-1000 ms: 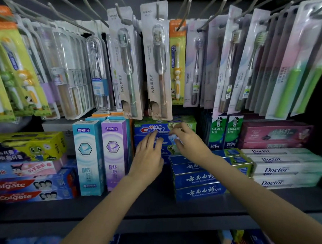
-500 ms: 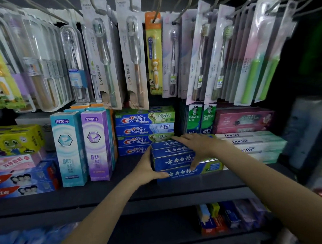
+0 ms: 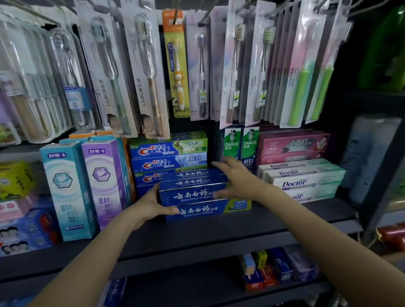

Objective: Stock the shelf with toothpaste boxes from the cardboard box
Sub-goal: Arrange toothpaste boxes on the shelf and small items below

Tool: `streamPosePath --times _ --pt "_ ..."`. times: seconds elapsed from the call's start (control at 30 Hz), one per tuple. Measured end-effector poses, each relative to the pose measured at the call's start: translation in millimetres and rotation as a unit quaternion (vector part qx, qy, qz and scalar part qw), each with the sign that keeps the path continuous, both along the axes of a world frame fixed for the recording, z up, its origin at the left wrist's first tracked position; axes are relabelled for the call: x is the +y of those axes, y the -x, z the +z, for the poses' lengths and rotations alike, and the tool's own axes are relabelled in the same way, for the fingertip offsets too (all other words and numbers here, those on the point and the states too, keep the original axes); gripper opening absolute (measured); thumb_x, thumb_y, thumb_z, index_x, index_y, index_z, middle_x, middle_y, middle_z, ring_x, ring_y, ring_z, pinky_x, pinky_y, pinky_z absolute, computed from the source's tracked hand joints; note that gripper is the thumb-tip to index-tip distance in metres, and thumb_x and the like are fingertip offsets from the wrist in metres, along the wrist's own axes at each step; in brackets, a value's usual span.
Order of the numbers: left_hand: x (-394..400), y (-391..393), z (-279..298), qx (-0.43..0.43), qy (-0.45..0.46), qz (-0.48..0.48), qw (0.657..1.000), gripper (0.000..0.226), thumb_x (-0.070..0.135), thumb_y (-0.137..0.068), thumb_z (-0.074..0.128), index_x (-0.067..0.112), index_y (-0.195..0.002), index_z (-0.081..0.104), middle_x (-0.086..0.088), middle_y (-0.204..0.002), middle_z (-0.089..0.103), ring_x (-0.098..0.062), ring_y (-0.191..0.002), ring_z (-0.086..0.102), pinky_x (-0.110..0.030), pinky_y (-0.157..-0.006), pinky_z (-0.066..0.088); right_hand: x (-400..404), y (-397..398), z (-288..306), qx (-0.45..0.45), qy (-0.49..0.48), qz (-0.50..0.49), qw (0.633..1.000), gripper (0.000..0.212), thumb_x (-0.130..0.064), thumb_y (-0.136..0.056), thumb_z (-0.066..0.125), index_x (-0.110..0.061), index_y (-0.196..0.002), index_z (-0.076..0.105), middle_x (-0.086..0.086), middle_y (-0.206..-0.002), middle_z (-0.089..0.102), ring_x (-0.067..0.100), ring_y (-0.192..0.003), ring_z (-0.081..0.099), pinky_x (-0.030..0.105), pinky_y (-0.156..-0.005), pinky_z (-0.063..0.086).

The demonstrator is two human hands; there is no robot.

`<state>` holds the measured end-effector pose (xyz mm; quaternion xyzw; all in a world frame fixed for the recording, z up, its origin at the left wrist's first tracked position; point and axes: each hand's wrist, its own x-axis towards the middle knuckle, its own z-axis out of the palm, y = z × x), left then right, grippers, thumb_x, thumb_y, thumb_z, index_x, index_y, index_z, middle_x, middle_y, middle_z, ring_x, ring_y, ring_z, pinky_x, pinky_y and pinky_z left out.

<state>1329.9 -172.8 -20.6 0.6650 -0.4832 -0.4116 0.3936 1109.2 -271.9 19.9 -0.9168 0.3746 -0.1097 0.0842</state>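
I see both of my hands on the stack of blue toothpaste boxes [image 3: 194,194] that sits on the dark shelf [image 3: 201,231], near its front edge and about the middle of the row. My left hand [image 3: 150,205] cups the stack's left end, fingers out of sight behind the boxes and the thumb laid along the front of the lowest box. My right hand [image 3: 238,177] lies over the stack's right part with fingers spread and nearly straight, the palm down on the top boxes; it curls round nothing.

Just behind the stack stand the Crest boxes [image 3: 168,156], piled flat. The white Doctor boxes [image 3: 302,178] lie to the right of the stack, close beside my right wrist, with green Darlie boxes [image 3: 241,144] and pink boxes [image 3: 293,145] behind them. To the left two tall boxes stand upright, one teal [image 3: 66,190] and one purple [image 3: 106,183]. Toothbrush packs [image 3: 144,69] hang from hooks above the whole row. The cardboard box is outside my view.
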Motion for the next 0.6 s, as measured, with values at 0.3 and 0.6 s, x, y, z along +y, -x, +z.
streamPosePath --times 0.3,0.6 --pt "1 42 -23 0.200 0.102 0.172 0.959 0.062 0.002 -0.082 0.063 0.019 -0.136 0.038 -0.006 -0.122 0.059 -0.025 -0.111 0.056 -0.046 -0.103 0.041 13 27 -14 -0.089 -0.085 -0.104 0.987 0.081 -0.019 -0.086 0.067 -0.015 -0.148 0.015 0.011 -0.156 0.005 0.028 -0.142 0.021 0.031 -0.110 0.024" --pt "4 39 -13 0.195 0.069 0.154 0.966 0.056 -0.004 -0.084 0.057 0.015 -0.134 0.040 -0.008 -0.124 0.058 -0.026 -0.111 0.056 -0.045 -0.103 0.041 17 25 -18 -0.109 -0.115 -0.151 0.976 0.085 -0.014 -0.082 0.070 -0.016 -0.148 0.017 0.016 -0.144 0.029 0.031 -0.129 0.040 0.032 -0.102 0.036"
